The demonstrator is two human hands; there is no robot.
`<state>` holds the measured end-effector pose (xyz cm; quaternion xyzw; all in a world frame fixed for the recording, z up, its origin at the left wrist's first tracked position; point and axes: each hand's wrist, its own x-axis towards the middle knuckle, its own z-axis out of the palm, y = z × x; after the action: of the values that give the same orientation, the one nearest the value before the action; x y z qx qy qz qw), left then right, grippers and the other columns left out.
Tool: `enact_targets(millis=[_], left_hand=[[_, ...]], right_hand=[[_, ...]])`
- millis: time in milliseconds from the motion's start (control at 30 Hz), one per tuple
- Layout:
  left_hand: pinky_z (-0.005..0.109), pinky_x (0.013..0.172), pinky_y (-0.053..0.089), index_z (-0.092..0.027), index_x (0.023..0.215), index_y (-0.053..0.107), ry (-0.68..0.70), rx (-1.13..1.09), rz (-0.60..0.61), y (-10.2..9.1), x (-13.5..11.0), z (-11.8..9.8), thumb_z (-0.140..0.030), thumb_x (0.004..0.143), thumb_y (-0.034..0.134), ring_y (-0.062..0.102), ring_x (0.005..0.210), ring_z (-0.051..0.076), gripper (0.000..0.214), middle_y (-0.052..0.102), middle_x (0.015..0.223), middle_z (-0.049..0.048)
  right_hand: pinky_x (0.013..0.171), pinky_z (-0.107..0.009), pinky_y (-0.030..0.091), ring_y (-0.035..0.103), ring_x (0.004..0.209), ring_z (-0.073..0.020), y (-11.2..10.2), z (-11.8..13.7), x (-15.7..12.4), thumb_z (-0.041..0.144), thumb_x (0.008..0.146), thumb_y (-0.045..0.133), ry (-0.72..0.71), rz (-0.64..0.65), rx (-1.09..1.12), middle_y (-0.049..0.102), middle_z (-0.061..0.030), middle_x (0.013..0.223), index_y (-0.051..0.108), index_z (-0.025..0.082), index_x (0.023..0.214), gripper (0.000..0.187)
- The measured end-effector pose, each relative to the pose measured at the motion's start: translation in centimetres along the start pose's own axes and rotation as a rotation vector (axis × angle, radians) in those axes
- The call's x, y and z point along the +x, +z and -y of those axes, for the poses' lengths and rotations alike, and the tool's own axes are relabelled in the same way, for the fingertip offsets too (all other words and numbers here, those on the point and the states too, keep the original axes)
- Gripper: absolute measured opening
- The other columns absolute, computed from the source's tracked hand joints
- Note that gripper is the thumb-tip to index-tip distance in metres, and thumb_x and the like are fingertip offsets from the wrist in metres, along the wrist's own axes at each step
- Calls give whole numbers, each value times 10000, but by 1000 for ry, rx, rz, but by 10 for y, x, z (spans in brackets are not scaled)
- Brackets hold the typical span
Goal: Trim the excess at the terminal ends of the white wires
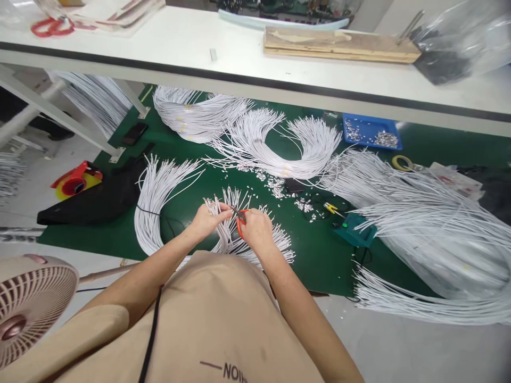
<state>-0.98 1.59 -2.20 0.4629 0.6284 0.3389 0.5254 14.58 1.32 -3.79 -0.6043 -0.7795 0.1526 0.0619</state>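
My left hand (208,220) is closed, its thumb and fingers pinching the end of a white wire at the top of a bundle. My right hand (257,229) grips a pair of scissors (240,217) with red handles, whose dark blades point left to the pinched wire end. Whether the blades touch the wire is too small to tell. Below and between my hands stand the ends of the white wire bundle (225,236). More wire ends (282,242) fan out right of my right hand, and a curved bundle (148,213) lies to the left.
Small metal pieces (276,186) are scattered on the green tabletop (307,250). Large wire coils (195,118) lie behind. A blue tray (371,125), yellow tape roll (402,163) and teal device (355,230) are at right. A white shelf (179,48) spans the back; a fan (35,303) stands left.
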Motion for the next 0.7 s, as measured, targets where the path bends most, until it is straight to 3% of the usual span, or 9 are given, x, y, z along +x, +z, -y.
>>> enact_targets(millis=[200,367,433,700], left_hand=[[303,691,444,-138,790,667,-27,8,-79,1,1,0,-390,576,714,595,697,186,334,668,753,59],[307,716,447,-147,792,664,-17,25,-49,2,0,-3,-387,581,717,594,747,195,324,670,784,62],[310,718,449,-151,783,661,-4,27,-28,3,-1,-5,-389,588,711,593,746,194,312,667,771,55],[286,680,442,-151,785,630,7,16,-32,7,-3,-4,-346,589,709,588,687,165,287,651,729,29]], right_hand=[[591,-246,363,561,677,-152,0,-10,3,347,761,531,150,89,293,628,-42,740,624,186,675,205],[641,-239,420,574,686,-137,5,-2,12,374,689,594,280,-38,1035,648,-10,724,665,179,761,219],[651,-248,430,571,665,-135,6,5,16,356,639,634,317,-73,1233,645,-7,686,672,167,752,224],[505,-221,345,432,471,-77,-3,16,16,284,545,663,514,-54,1519,511,46,475,639,139,635,173]])
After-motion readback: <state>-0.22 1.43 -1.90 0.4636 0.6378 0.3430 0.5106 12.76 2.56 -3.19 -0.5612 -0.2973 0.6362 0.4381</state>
